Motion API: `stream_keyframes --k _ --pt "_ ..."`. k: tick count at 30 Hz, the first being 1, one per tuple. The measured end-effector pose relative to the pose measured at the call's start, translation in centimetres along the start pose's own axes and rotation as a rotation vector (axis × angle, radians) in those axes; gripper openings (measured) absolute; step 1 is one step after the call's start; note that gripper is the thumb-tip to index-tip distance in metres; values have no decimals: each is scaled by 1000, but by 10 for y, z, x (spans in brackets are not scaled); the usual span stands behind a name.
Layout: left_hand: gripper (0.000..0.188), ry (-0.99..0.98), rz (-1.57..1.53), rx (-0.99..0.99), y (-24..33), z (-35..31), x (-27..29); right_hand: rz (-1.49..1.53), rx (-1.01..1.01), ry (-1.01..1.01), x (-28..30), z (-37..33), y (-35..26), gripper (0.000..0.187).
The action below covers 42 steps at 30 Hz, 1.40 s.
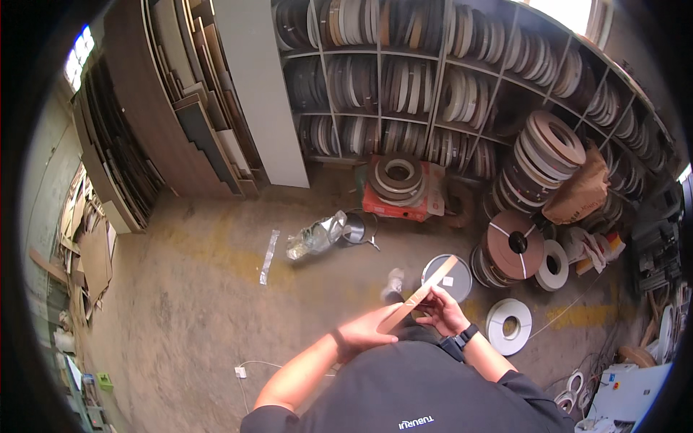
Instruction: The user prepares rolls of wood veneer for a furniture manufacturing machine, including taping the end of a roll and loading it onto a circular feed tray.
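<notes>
A tan, wood-coloured roll of edge banding (424,292) is held in front of my body, tilted and seen nearly edge-on. My left hand (370,329) grips its near end, thumb and fingers on either side of the rim. On the right side, my right hand (445,312) has its bent fingers against the roll; part of their grip is hidden behind it. Beyond the roll's far end, a grey round lid or disc (456,283) is on the floor. A white roll of edge banding (508,327) lies right of my right hand.
Shelves (382,52) full of banding rolls line the back. Stacked rolls (538,162) and a large brown roll (514,244) stand at right. A red box (397,208) bears more rolls. Crumpled clear plastic (316,236) lies on the floor; boards (155,101) lean at left.
</notes>
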<state>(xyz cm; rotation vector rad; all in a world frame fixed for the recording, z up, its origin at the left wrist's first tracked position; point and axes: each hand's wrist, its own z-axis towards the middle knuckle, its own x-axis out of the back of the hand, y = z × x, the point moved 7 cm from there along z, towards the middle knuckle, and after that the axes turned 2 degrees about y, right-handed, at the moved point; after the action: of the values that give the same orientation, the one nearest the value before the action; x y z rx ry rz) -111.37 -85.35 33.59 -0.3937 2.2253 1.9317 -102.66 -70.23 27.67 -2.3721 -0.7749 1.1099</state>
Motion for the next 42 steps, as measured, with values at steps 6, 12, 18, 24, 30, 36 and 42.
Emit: stream_keyframes --k 6,12,18,24,30,36,42 --pt "99 166 -42 48 23 84 134 -100 -83 -61 -11 153 -89 33" --pt "89 507 -75 163 88 155 247 -522 -88 -169 -29 257 -211 40" --pt "73 730 181 51 141 201 357 -575 203 1 -7 310 -334 34" --pt "67 852 151 187 113 236 450 -494 206 271 65 336 -376 28" --pt "53 896 146 309 -37 238 555 -683 225 430 104 380 -423 26" --pt "47 1094 -317 478 -120 240 573 -928 259 476 132 421 -492 22" --pt "60 1154 -214 651 -170 190 550 -856 80 495 121 448 -524 23"
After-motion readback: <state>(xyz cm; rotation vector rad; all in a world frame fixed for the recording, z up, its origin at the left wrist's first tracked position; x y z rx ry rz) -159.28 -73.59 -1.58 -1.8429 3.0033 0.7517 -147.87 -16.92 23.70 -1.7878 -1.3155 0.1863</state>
